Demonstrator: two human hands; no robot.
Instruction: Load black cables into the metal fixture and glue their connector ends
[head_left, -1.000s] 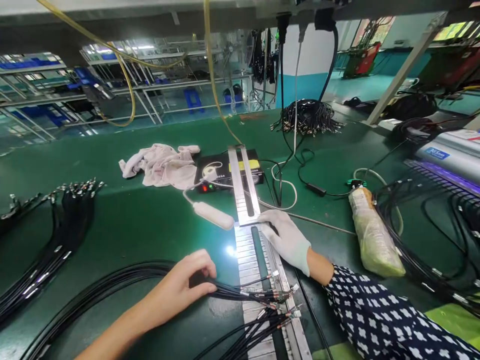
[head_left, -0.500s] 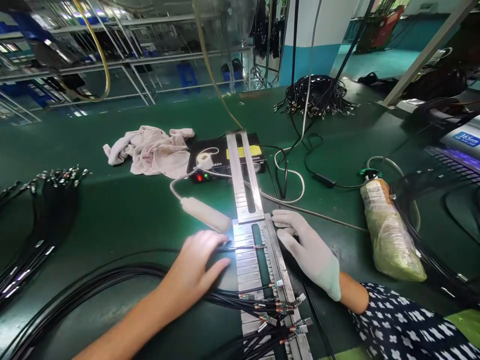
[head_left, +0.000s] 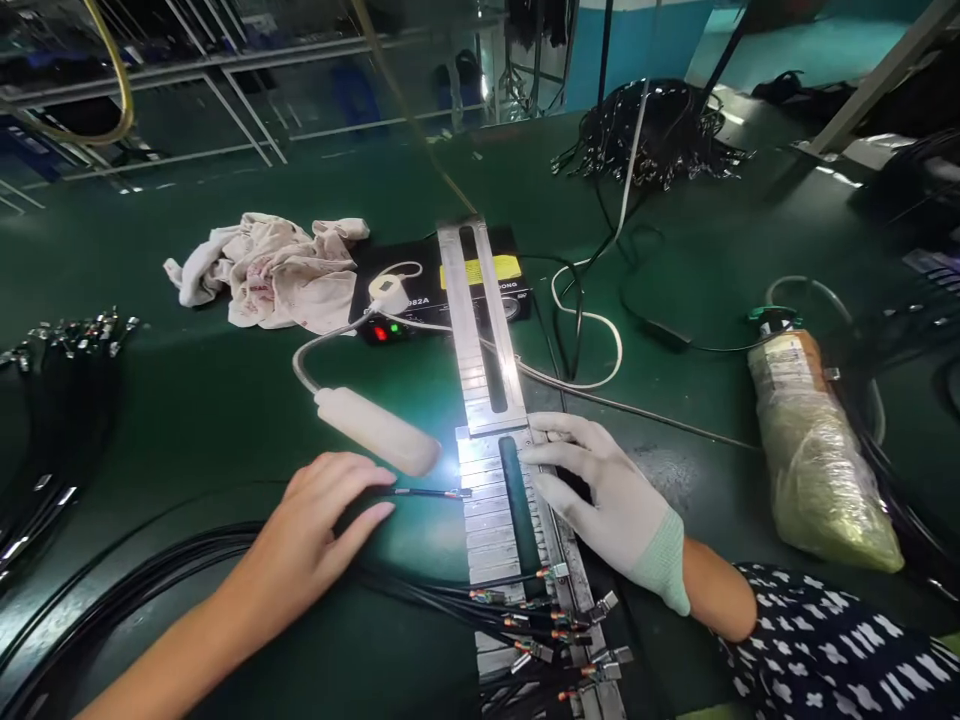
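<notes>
My bare left hand (head_left: 322,530) has a thin black cable (head_left: 424,491) between thumb and fingers, its tip lying at the left edge of a slotted metal fixture (head_left: 487,540). Next to the cable tip glows a lit white lamp-like handpiece (head_left: 379,430). My right hand (head_left: 600,490), in a white glove, rests with fingers stretched out along the fixture's upper right side. I see nothing held in it. Several black cables with metal connectors (head_left: 555,620) lie across the fixture's lower part.
A black control box (head_left: 420,275) stands behind, with a crumpled cloth (head_left: 277,270) beside it. Cable bundles lie at the left (head_left: 67,400) and far back (head_left: 652,130). A plastic-wrapped package (head_left: 817,450) is at right; white and black cords (head_left: 615,350) cross the table.
My left hand has moved left with the cable, drawing its tip from over the slot to the fixture's left edge. My gloved right hand has shifted slightly onto the fixture. The view has tilted down.
</notes>
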